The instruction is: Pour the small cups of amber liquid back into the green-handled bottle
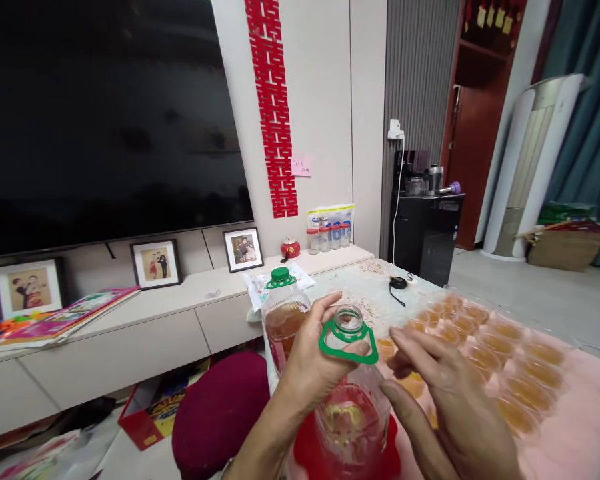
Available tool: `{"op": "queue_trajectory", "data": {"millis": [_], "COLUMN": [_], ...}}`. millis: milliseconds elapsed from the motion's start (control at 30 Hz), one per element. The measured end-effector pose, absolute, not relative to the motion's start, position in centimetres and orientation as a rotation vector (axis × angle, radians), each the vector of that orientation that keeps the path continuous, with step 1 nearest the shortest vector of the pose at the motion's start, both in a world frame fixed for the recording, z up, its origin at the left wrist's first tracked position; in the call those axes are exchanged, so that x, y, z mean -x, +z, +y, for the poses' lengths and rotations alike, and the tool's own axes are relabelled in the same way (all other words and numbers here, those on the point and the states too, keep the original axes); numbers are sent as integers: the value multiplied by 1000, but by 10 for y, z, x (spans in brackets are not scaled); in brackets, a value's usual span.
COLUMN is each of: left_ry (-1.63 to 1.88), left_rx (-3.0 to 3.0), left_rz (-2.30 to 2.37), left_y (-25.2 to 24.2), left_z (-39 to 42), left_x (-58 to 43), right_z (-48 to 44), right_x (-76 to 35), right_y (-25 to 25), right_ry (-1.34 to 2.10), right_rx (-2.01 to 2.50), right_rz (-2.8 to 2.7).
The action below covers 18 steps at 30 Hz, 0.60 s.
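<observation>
A clear plastic bottle (350,427) with an uncapped mouth stands close in front of me at the table's near side. A green carry handle (365,355) circles its neck. My left hand (307,363) is closed round the neck just under that handle, its thumb showing through the loop. To the right of the bottle, my right hand (445,393) holds nothing; its fingers and thumb are apart, close to the bottle's shoulder. Behind my left hand stands a second bottle (285,320) with a green cap, holding amber-brown liquid. Right of my hands are many clear cups (500,340) of amber liquid.
The cups sit on a pink cloth (575,407). A black tape measure (398,283) lies on the flowered tablecloth (325,287). A maroon stool (223,417) stands left of the table. Picture frames (156,263) and red-lidded jars (330,239) line the white cabinet (180,300).
</observation>
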<state>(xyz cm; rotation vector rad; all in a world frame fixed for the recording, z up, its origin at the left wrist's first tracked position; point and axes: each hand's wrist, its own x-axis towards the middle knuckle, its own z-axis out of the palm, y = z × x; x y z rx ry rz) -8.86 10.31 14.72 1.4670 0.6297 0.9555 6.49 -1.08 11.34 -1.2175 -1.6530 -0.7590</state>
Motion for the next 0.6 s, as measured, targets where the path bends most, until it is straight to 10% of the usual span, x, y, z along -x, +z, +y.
{"op": "queue_trajectory", "data": {"millis": [600], "left_ry": [1047], "left_rx": [-1444], "left_rz": [733], "left_y": [135], "left_z": [100], "left_x": [86], "right_z": [-2], "right_x": [-38], "right_y": [137], "right_ry": [-636], "right_rx": [1179], "right_rz": [-1799]}}
